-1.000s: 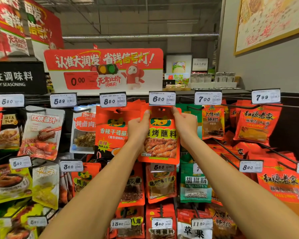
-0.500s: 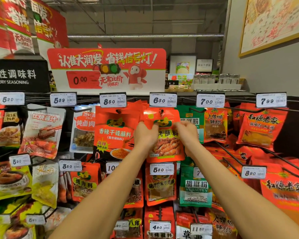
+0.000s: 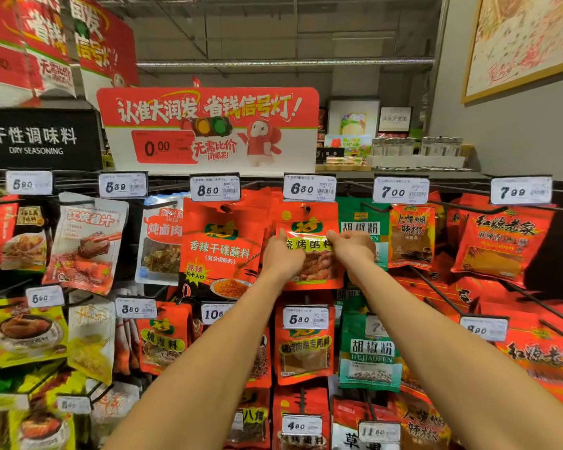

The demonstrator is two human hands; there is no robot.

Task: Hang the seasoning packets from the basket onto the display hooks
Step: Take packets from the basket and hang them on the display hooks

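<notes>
Both arms are extended toward the top row of a hanging seasoning display.

An orange-red barbecue dip packet [image 3: 309, 245] is held at mid-height from both sides. It hangs directly under the 6.30 price tag [image 3: 309, 187], with the display hook [image 3: 305, 208] seen passing through the hole at its top edge.

The left hand [image 3: 281, 254] is set on the packet's left edge; its fingers are curled round that edge, thumb [image 3: 282, 234] laid on the front face. The right hand [image 3: 353, 246] is set on the right edge, its fingers bent and pinched on the packet just beside the yellow-green label band.

Just left of the held packet, a larger red chili dry-dip packet [image 3: 223, 245] is hung under the 8.50 price tag [image 3: 214, 189]; the two overlap slightly. Just right, a green pepper powder packet [image 3: 359, 222] is partly hidden behind the right hand.

Farther right, red chili packets are hung under the 7.00 tag [image 3: 400, 190] and the 7.99 tag [image 3: 520, 190]. Lower rows of packets are seen beneath the forearms.

Above the rack, a red and white promotional sign [image 3: 208, 125] is stood, with a black "DRY SEASONING" sign [image 3: 35, 139] to its left. The basket is not seen.
</notes>
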